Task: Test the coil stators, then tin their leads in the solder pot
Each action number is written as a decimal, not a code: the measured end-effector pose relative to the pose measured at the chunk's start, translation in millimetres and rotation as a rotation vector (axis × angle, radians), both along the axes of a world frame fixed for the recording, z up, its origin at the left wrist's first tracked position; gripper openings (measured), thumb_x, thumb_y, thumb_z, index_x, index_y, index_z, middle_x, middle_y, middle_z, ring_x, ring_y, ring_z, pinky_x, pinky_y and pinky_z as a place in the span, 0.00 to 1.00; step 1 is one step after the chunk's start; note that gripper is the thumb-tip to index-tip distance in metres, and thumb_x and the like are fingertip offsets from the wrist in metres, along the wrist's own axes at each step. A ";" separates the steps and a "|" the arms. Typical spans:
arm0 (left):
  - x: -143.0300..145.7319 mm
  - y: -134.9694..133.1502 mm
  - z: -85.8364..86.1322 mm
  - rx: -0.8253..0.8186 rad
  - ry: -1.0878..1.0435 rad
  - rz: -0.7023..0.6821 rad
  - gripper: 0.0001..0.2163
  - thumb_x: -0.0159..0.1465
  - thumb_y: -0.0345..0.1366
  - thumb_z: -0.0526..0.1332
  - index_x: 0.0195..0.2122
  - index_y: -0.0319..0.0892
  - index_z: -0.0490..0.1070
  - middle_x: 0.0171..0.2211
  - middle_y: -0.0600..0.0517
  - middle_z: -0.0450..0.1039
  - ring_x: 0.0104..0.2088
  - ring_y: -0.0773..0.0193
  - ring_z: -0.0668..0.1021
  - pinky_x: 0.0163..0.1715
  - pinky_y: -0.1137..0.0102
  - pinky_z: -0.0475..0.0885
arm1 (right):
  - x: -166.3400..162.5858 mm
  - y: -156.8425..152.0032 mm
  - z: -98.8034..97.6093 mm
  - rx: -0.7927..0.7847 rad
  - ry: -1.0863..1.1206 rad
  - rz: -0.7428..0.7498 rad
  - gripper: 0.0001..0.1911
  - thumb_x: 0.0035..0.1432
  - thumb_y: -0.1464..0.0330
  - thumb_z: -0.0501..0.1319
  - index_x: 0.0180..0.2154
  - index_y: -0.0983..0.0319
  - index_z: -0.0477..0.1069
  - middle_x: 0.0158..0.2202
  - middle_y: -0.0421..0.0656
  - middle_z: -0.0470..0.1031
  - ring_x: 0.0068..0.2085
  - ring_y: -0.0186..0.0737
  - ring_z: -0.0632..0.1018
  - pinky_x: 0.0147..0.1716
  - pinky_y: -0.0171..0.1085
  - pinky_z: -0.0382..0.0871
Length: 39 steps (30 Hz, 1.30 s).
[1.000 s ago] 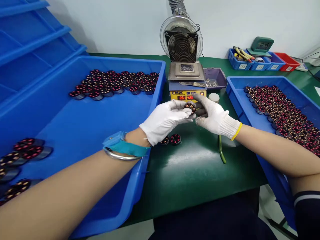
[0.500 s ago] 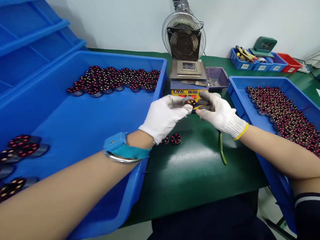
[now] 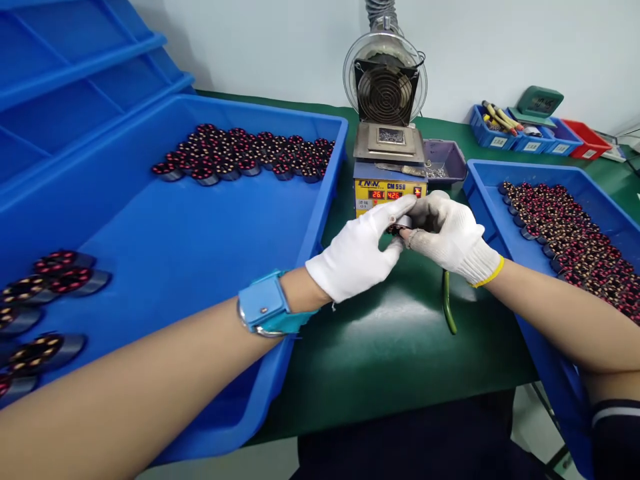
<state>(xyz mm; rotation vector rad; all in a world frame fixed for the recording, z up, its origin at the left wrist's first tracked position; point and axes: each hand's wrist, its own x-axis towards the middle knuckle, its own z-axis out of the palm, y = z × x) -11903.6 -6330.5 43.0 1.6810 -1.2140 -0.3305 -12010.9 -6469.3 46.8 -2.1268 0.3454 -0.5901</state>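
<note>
In front of the solder pot (image 3: 365, 187), both my gloved hands meet around a small round metal-sided part (image 3: 403, 221) with a dark face. My left hand (image 3: 353, 257) pinches it from the left, fingers over the top and thumb below. From the right, my right hand (image 3: 453, 233) closes on its other side with thumb and bent fingers. Much of the part is hidden by the fingers. A green tool handle (image 3: 448, 307) lies on the table just below my right hand; its head is hidden.
A large blue tray (image 3: 200, 233) on the left bears many round parts with pink and gold dots; another blue tray (image 3: 525, 170) stands right. Behind are a purple bin (image 3: 453, 157), a round fume hood (image 3: 385, 80), small blue bins (image 3: 497, 141) and a red bin (image 3: 590, 143).
My left hand has moved right and slightly down, its fingers now over the part. My right hand has closed in from beside the part to grip it. The view has shifted slightly left.
</note>
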 end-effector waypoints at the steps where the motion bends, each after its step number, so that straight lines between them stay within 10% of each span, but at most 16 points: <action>1: 0.4 -0.3 -0.4 0.018 0.017 0.009 0.26 0.55 0.30 0.62 0.57 0.44 0.72 0.60 0.50 0.72 0.62 0.53 0.70 0.66 0.61 0.60 | -1.5 1.1 1.3 -0.050 -0.001 -0.010 0.12 0.47 0.65 0.67 0.35 0.63 0.76 0.34 0.42 0.78 0.34 0.39 0.78 0.35 0.39 0.75; 6: 5.6 -3.1 -3.4 0.058 0.234 0.101 0.11 0.56 0.37 0.64 0.39 0.40 0.80 0.38 0.49 0.81 0.40 0.54 0.82 0.43 0.65 0.77 | -4.2 1.3 0.9 -0.186 -0.054 -0.046 0.14 0.46 0.63 0.68 0.36 0.62 0.76 0.34 0.42 0.78 0.35 0.41 0.78 0.36 0.40 0.75; 10: 6.5 -0.9 3.8 0.144 0.390 0.083 0.08 0.55 0.39 0.65 0.27 0.39 0.77 0.20 0.50 0.75 0.17 0.65 0.73 0.18 0.71 0.68 | -0.2 -5.9 -2.6 -0.129 -0.057 -0.136 0.14 0.46 0.63 0.68 0.36 0.62 0.76 0.33 0.42 0.77 0.35 0.42 0.78 0.35 0.41 0.75; 16: 10.7 0.9 17.7 0.191 0.500 0.037 0.05 0.49 0.34 0.65 0.23 0.38 0.73 0.15 0.52 0.69 0.14 0.69 0.68 0.15 0.73 0.63 | 8.2 -16.7 -0.7 0.332 -0.066 -0.187 0.13 0.47 0.61 0.68 0.33 0.62 0.72 0.29 0.41 0.77 0.31 0.37 0.78 0.32 0.37 0.77; 21: 15.2 -5.2 9.1 0.144 0.559 -0.006 0.22 0.45 0.29 0.67 0.44 0.37 0.73 0.31 0.49 0.77 0.26 0.64 0.77 0.23 0.71 0.71 | 11.4 -15.1 -1.7 0.594 -0.011 -0.132 0.12 0.49 0.63 0.67 0.34 0.61 0.70 0.28 0.39 0.76 0.30 0.35 0.79 0.34 0.37 0.79; 39: 8.9 -1.6 11.3 0.236 0.163 0.101 0.22 0.53 0.52 0.69 0.19 0.42 0.64 0.15 0.54 0.66 0.17 0.69 0.67 0.19 0.72 0.60 | 11.2 -8.9 1.7 0.321 -0.069 -0.148 0.14 0.46 0.62 0.69 0.32 0.63 0.71 0.30 0.41 0.77 0.34 0.38 0.78 0.34 0.37 0.77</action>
